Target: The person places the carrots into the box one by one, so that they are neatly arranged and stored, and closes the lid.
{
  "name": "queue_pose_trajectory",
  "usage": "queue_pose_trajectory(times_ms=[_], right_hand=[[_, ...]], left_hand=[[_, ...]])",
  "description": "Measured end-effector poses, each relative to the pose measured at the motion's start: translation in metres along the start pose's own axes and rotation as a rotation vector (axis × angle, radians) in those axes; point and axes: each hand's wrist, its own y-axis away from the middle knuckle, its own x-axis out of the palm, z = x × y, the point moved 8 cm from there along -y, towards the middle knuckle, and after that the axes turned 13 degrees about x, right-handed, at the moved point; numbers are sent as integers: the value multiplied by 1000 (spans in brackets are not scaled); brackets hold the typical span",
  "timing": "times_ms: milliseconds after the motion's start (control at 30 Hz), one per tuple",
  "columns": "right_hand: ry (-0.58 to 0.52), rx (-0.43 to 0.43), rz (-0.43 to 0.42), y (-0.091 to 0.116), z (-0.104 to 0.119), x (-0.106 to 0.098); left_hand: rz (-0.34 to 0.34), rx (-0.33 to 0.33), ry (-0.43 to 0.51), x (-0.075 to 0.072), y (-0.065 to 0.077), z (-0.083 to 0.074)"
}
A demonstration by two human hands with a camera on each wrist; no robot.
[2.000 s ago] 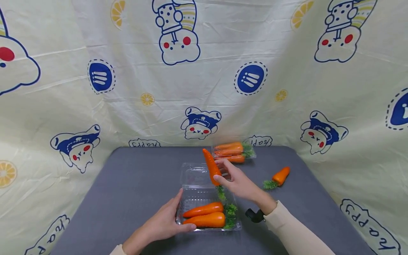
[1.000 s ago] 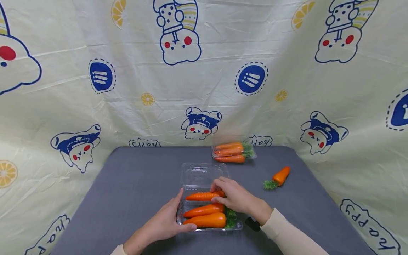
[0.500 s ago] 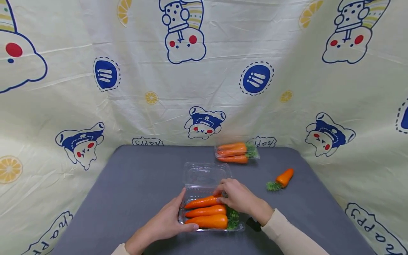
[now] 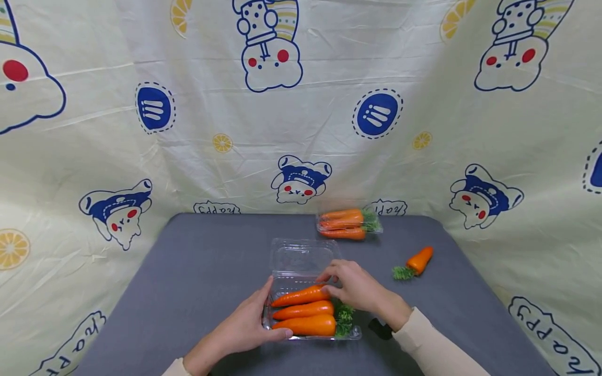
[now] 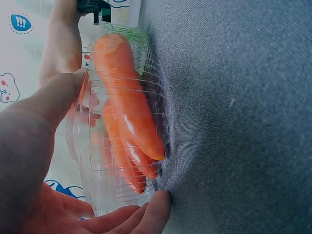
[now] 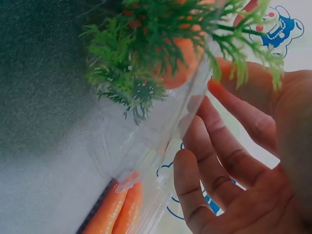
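An open clear plastic box (image 4: 350, 337) holds three orange carrots side by side, tips to the left. They are the back carrot (image 4: 298, 296), the middle carrot (image 4: 305, 310) and the front carrot (image 4: 310, 326). Their green tops (image 6: 131, 63) bunch at the box's right end. My left hand (image 4: 246, 321) grips the box's left side, thumb at the front rim and fingers round the back corner. Over the back right part, my right hand (image 4: 352, 284) has its thumb at the back carrot's thick end and its fingers (image 6: 195, 141) loose beside the clear wall.
The box's lid (image 4: 303, 256) lies folded back behind it. Farther back stands a second clear box with carrots (image 4: 348, 222). A loose carrot (image 4: 418, 261) lies on the grey table (image 4: 211, 261) to the right. A patterned cloth (image 4: 320, 120) hangs behind.
My right hand brought a carrot down into the box behind the other two, moved it toward them, then loosened its fingers and lifted slightly. My left hand stays on the box.
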Motion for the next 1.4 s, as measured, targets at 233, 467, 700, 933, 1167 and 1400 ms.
queue_pose_trajectory(times_ms=[233, 467, 700, 933, 1167, 1400], right_hand=[[-17, -16, -81, 3, -8, -9], [-37, -11, -169, 8, -21, -20], [-55, 35, -270, 15, -42, -32], [-57, 95, -385, 24, -72, -45], [-77, 197, -448, 32, -105, -60], [-84, 311, -475, 38, -140, -74]], left_hand=[[-4, -15, -1, 0, 0, 1], [-14, -4, -18, 0, 0, 1], [-8, -20, -17, 0, -1, 4], [-10, -20, -9, 1, 0, 4], [-4, -40, -9, 2, 0, 6], [-1, -24, 3, 1, 0, 2]])
